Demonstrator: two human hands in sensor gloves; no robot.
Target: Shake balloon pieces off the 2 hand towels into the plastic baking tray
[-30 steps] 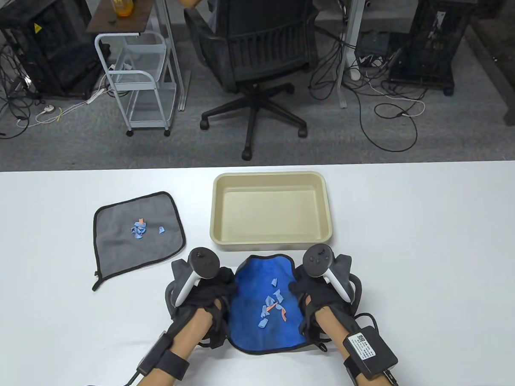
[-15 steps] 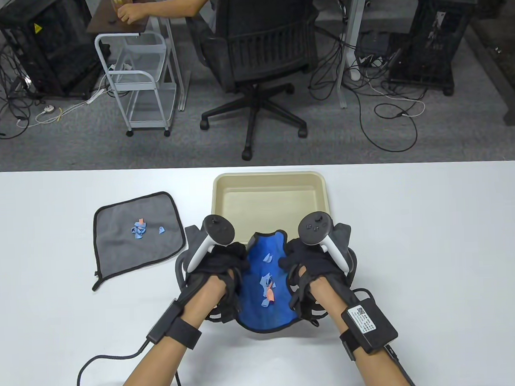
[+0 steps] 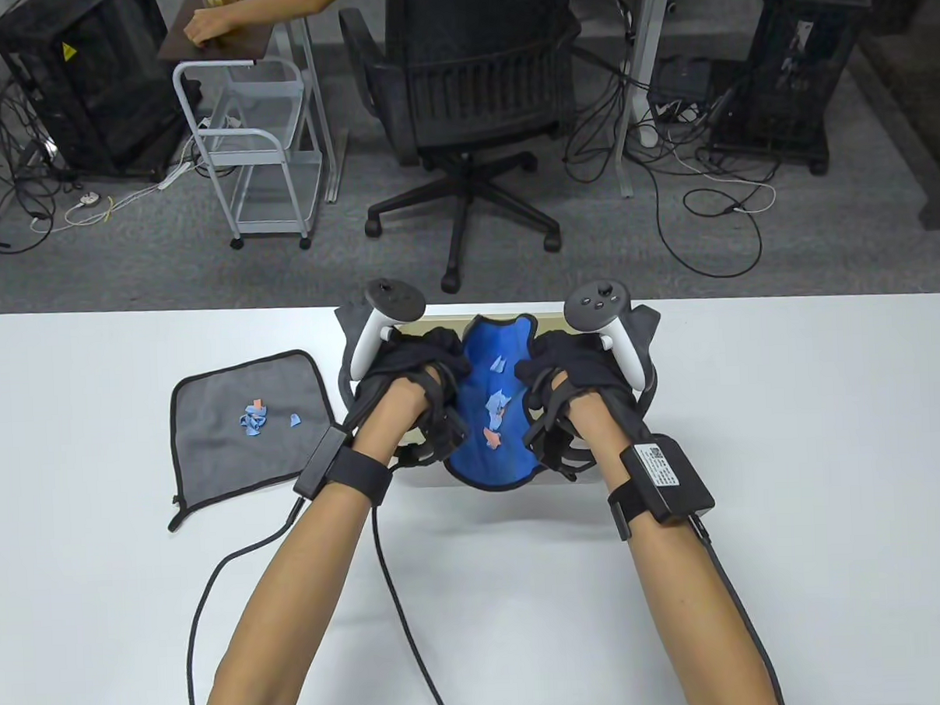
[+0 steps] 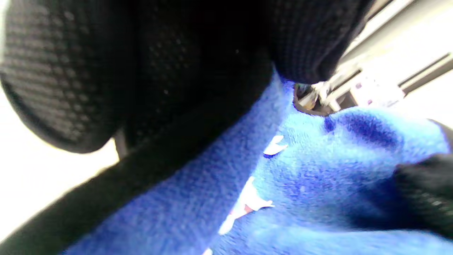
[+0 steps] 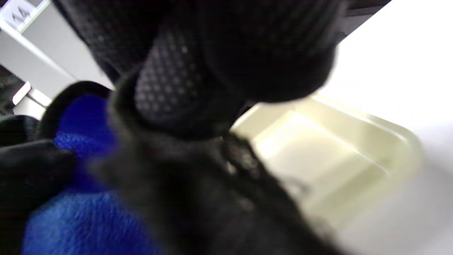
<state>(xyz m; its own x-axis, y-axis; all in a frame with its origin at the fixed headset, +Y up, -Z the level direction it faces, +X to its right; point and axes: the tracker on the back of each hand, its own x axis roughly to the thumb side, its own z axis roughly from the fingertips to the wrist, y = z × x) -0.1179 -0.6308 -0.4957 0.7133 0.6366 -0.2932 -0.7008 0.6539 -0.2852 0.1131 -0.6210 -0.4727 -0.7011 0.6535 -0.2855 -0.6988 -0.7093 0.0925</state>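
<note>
Both hands hold the blue hand towel [image 3: 496,452] up over the beige plastic baking tray [image 3: 447,321], which they mostly hide. My left hand [image 3: 424,364] grips the towel's left edge and my right hand [image 3: 552,366] grips its right edge, so it sags between them. Several blue and orange balloon pieces [image 3: 493,410] lie in the fold. The left wrist view shows the blue towel [image 4: 318,177] with pale pieces [image 4: 252,202]. In the right wrist view the tray [image 5: 318,152] lies below the gloved fingers [image 5: 230,53]. The grey hand towel [image 3: 209,446] lies flat at the left with its balloon pieces [image 3: 255,420].
A black cable [image 3: 386,574] runs from my left wrist across the near table. Beyond the table's far edge stand an office chair [image 3: 466,88] and a white cart [image 3: 251,144]. Another person's arm [image 3: 268,7] reaches to a small desk at the top.
Both hands have lifted the blue towel off the table and carried it away from me, from in front of the tray to above it. The towel is now bunched narrower.
</note>
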